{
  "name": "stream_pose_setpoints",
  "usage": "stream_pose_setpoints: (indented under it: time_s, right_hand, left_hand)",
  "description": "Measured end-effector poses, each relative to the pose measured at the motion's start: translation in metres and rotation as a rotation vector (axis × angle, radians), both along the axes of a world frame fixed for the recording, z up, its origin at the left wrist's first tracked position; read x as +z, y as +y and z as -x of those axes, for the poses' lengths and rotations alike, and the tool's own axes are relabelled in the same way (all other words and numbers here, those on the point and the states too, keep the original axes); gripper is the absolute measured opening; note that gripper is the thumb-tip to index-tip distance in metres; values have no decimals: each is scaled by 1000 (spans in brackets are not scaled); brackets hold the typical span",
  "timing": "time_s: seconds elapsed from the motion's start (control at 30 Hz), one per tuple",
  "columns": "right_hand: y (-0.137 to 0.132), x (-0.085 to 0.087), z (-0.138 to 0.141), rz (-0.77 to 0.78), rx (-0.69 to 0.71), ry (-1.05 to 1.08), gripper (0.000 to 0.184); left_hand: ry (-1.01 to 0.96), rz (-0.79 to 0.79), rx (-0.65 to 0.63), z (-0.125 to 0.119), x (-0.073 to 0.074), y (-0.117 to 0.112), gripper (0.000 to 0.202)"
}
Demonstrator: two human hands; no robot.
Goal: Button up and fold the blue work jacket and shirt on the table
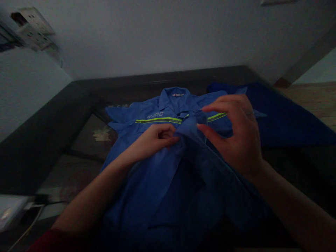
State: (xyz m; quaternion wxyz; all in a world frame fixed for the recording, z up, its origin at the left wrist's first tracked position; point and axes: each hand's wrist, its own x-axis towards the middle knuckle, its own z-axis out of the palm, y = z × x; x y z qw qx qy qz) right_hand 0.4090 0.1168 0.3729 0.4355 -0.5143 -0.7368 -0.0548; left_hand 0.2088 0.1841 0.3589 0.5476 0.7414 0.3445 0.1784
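A blue work shirt [157, 182] with a yellow-green stripe across the chest lies face up on a dark table [39, 140], collar at the far side. My left hand [154, 140] is closed, pinching the left front edge of the shirt near the chest. My right hand [236, 133] hovers over the right front edge, thumb and fingers curled around a fold of the blue cloth just below the stripe. Both hands meet at the shirt's front opening.
A darker blue garment [283, 119] lies on the table to the right of the shirt. A white object with a cable [10, 210] sits at the near left edge. A pale wall stands behind the table, with a wall fitting [28, 28] at upper left.
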Motion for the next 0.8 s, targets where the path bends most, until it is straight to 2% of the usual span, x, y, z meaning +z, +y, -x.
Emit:
stream_pose_setpoints:
  time_s: [0.07, 0.1, 0.27, 0.6, 0.8]
  right_hand:
    - [-9, 1, 9, 4, 69, -114, 6]
    - [-11, -1, 12, 20, 104, -166, 5]
    - [-13, -10, 22, 56, 150, -278, 10]
    - [-20, -10, 26, -76, 103, -458, 19]
    - [-17, -13, 26, -118, 92, -472, 22]
  left_hand:
    - [-61, 74, 44, 0, 2, 0, 17]
    - [-85, 93, 61, -1, 3, 0, 17]
    - [-94, 87, 79, -2, 10, -8, 22]
    - [-54, 45, 101, -3, 13, -10, 17]
    - [-36, -35, 147, -3, 15, -11, 15]
